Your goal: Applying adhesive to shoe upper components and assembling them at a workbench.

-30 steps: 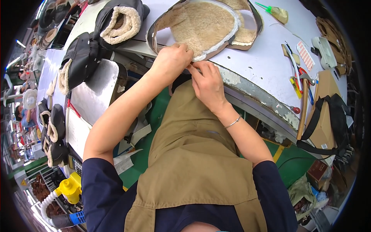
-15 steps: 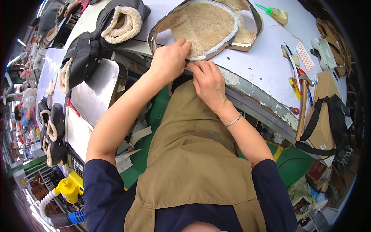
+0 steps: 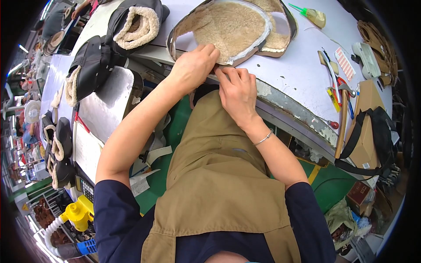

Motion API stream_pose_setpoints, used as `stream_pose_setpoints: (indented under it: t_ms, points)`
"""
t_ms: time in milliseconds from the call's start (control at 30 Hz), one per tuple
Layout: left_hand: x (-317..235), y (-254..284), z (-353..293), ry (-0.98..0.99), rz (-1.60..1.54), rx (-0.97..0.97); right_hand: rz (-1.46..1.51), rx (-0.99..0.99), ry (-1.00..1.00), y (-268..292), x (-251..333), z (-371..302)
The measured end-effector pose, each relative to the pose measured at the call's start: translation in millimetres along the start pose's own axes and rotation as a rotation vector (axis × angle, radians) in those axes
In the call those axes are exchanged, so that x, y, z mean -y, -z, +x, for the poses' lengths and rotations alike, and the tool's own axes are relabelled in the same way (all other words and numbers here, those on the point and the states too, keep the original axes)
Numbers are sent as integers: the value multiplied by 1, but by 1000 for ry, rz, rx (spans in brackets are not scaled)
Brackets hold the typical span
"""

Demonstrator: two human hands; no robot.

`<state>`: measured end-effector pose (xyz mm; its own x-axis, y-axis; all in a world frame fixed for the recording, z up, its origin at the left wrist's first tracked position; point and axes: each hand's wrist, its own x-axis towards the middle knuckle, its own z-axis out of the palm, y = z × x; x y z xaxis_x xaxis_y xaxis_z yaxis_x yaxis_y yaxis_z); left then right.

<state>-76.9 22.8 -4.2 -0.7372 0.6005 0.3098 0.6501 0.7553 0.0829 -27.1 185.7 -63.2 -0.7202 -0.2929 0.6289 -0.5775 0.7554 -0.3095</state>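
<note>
A fleece-lined leather piece (image 3: 228, 33) with beige pile, a white strip round its edge and a dark outer band lies at the bench's front edge. My left hand (image 3: 195, 65) is closed, its fingers pinching the piece's near edge. Close beside it, my right hand (image 3: 239, 92) has its fingers bent and pressed on the same edge. The fingertips nearly meet, and what lies right between them is hidden. Behind to the right is a second fleece-lined piece (image 3: 278, 41), partly covered by the first.
Black fleece-lined items (image 3: 138, 28) stand on the left of the bench (image 3: 289, 87). At right lie a green-tipped bottle (image 3: 313, 16), a hammer (image 3: 343, 122), a red-handled screwdriver (image 3: 332, 124), a cardboard box (image 3: 366, 136) and a black strapped bag (image 3: 383, 131). A yellow blower (image 3: 79, 215) is at lower left.
My left hand has shifted slightly right, and the fingers of my right hand have curled a little more at the piece's edge. The leather piece stays in place.
</note>
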Motion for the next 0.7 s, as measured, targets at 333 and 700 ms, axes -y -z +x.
stream_pose_setpoints:
  t_ms: [333, 700]
  points:
    - [9, 13, 14, 230, -10, 191, 11, 45, -12, 4, -5, 5]
    - [-21, -7, 18, 126, 169, 107, 20, 63, -101, 7, -4, 7]
